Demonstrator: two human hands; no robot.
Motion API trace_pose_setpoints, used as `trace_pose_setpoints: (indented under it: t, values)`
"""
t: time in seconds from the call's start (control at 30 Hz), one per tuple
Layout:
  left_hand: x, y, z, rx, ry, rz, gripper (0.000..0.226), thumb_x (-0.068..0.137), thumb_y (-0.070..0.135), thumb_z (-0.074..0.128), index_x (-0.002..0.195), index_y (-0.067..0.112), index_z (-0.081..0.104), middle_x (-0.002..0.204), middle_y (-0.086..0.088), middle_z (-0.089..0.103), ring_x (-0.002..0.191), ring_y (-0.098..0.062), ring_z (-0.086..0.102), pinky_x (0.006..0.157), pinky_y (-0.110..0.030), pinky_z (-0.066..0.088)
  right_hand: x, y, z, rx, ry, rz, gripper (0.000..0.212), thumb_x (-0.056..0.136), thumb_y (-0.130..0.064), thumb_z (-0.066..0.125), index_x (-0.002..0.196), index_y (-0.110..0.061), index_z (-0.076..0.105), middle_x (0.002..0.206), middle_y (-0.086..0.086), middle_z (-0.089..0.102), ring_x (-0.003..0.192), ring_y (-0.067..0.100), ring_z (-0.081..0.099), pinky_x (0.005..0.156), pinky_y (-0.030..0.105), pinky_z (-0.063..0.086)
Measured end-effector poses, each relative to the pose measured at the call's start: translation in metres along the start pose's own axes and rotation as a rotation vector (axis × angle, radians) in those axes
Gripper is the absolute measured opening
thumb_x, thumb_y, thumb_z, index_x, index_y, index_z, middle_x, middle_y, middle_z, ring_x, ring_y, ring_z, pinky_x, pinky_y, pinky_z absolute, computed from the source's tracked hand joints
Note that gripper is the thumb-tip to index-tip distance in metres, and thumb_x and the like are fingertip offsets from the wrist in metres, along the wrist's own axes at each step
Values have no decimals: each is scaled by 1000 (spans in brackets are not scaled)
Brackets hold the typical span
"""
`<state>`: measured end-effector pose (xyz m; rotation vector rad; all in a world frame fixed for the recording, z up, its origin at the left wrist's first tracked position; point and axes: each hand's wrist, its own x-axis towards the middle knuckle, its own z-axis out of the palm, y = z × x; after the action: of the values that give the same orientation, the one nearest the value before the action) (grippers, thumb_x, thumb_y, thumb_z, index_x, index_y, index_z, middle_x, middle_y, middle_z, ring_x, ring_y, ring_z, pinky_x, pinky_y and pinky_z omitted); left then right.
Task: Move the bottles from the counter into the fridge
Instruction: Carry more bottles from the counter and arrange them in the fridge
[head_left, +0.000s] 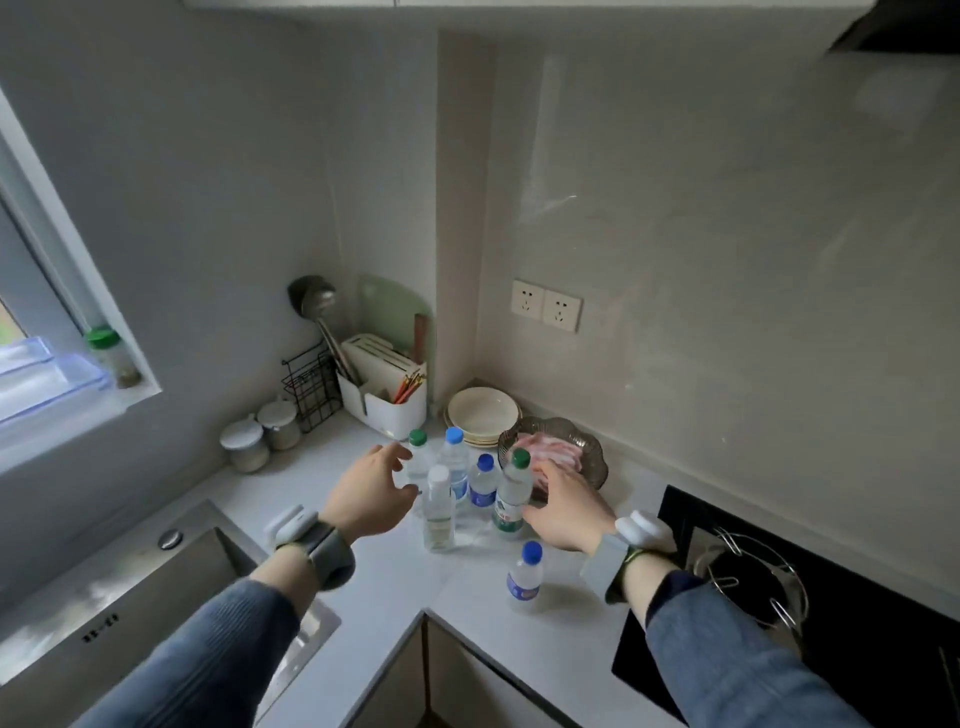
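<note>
Several clear plastic bottles stand in a cluster on the white counter (395, 587). At the back are a green-capped bottle (417, 457) and a tall blue-capped bottle (455, 462). In front are a white-capped bottle (439, 514), a small blue-capped bottle (483, 486) and a green-labelled bottle (511, 501). Another small blue-capped bottle (525, 571) stands apart, nearer me. My left hand (371, 493) hovers with spread, curved fingers beside the back green-capped bottle. My right hand (563, 512) is spread at the right side of the green-labelled bottle, thumb close to its label. No fridge is in view.
A glass dish of meat (566, 447) and stacked plates (483, 415) sit behind the bottles. A utensil holder (384, 405), wire rack (311, 384) and two jars (260, 436) line the back wall. A sink (130, 587) lies left, a black hob with a metal stand (753, 582) right.
</note>
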<state>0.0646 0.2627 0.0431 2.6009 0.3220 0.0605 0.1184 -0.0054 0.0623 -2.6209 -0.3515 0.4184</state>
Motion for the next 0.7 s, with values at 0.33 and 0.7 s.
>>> trace_pose_setpoints:
  t: [0.33,0.7]
  values:
    - [124,-29,16,199,-186,-9,53,97,44,56,145,25,45,136,-10,54,115,-31,61,91,-38,51,105,0,29,-81,-9,113,63,78,-26,52,141,-30,55,152,4,44,145,32,37,117,41,32]
    - [165,-39,51,206,-202,50,31,96,47,64,113,22,57,103,-1,66,87,-20,61,69,-29,46,138,9,42,-104,37,202,49,95,-15,63,143,-15,53,140,11,58,129,31,54,105,35,43]
